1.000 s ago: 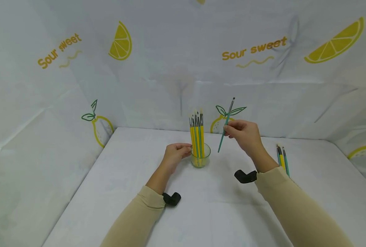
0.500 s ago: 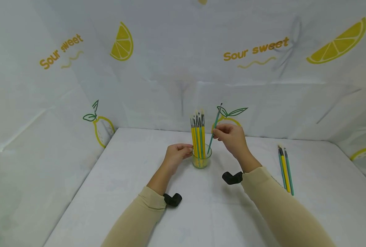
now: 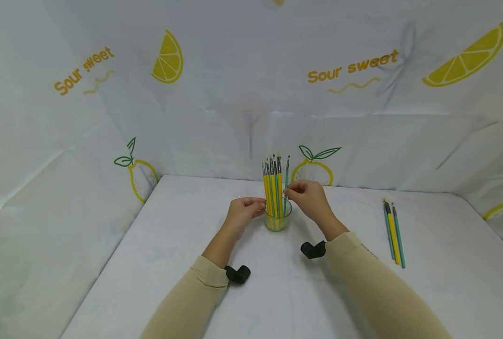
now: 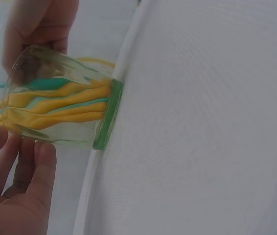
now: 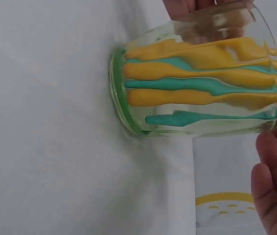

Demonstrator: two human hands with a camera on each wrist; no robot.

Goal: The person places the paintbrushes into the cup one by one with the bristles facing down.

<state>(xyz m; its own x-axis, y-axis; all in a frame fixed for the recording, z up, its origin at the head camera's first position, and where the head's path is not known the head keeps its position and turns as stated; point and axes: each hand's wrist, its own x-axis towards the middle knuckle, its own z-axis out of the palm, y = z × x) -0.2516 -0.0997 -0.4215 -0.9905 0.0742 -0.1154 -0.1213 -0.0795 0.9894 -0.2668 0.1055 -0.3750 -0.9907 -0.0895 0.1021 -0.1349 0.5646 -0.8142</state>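
A clear glass (image 3: 275,227) with a greenish base stands upright on the white table. Yellow and green paintbrushes (image 3: 279,181) lean inside it, bristles up. My left hand (image 3: 239,215) pinches the glass's rim from the left, thumb at the edge and fingers against the outer wall. On the other side, my right hand (image 3: 312,201) pinches a thin green paintbrush (image 3: 287,167) between thumb and fingers. The right wrist view shows the lower end of this green paintbrush (image 5: 177,118) inside the glass, a little above the bottom.
To the right on the table (image 3: 251,301) lie a yellow paintbrush (image 3: 393,238) and two green ones, side by side. Behind rises a white cloth backdrop (image 3: 234,84) printed with lemons. A black wrist mount (image 3: 312,250) hangs below each wrist.
My right hand has moved left and down, bringing the green paintbrush from beside the glass into it and more upright. My left hand has stayed at the rim.
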